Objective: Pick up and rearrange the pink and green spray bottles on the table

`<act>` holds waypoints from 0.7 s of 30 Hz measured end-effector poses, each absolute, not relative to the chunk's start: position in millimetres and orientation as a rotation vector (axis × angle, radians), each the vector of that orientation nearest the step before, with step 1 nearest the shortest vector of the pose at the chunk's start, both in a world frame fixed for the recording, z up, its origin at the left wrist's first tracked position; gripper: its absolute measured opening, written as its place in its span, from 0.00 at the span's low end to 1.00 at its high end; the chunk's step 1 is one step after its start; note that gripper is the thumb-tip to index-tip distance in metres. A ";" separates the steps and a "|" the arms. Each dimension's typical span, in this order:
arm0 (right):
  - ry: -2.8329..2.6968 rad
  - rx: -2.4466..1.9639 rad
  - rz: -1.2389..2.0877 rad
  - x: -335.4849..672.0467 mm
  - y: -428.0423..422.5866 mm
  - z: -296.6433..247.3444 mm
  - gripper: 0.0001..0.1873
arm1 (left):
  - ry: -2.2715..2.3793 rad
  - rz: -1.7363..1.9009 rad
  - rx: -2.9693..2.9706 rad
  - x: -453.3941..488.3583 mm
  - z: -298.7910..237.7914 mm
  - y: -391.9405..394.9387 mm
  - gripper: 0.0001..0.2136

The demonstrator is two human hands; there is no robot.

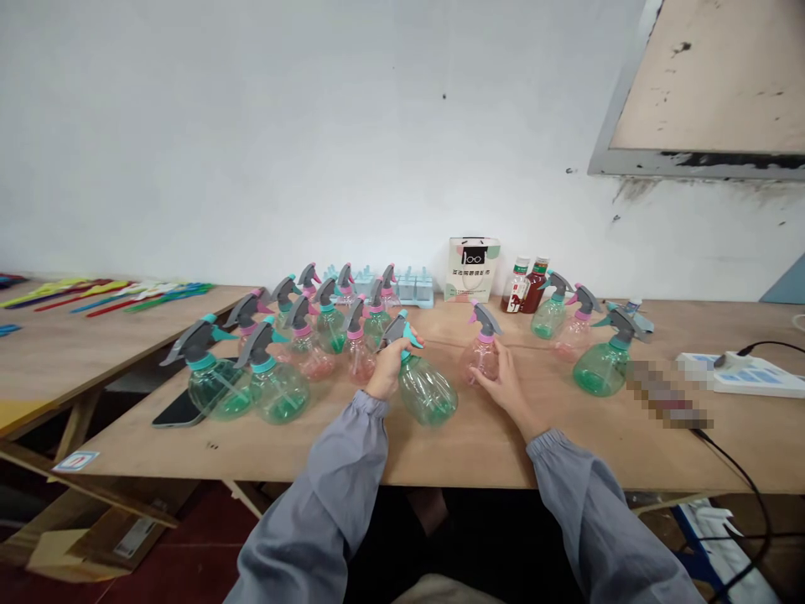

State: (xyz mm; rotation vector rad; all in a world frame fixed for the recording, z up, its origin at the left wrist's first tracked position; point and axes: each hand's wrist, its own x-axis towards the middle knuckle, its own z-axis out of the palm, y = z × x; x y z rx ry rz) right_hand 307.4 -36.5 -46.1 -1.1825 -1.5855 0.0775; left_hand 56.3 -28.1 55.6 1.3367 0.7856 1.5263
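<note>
My left hand (pixel 388 366) is closed around the grey and teal spray head of a green spray bottle (pixel 428 393), which leans to the left above the table's front part. With its fingers on the side of the clear body, my right hand (pixel 503 382) grips a pink spray bottle (pixel 481 356) that stands upright, its pink and grey nozzle on top. Several more green and pink spray bottles (pixel 280 393) are grouped at the left. On the right stand a few others, among them a green spray bottle (pixel 600 367) and a pink spray bottle (pixel 573 334).
Behind the bottles are a light blue rack (pixel 415 290), a printed paper bag (pixel 471 270) and two dark red drink bottles (pixel 534 287). A phone (pixel 182 409) lies at left. A power strip (pixel 748 375) and a cable (pixel 739 466) lie at right. Colourful strips (pixel 132 295) cover the neighbouring table.
</note>
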 end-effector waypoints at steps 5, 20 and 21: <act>-1.605 -1.180 0.087 306.6 -36.4 -45.3 0.43 | 0.757 1.421 1.383 51.3 56.8 -28.8 0.10; -1.620 -1.183 0.032 308.1 -35.6 -46.9 0.42 | 0.694 1.384 1.396 50.5 69.8 -46.8 0.08; -1.620 -1.184 0.029 308.2 -35.3 -47.3 0.42 | 0.697 1.383 1.408 50.6 68.3 -46.8 0.07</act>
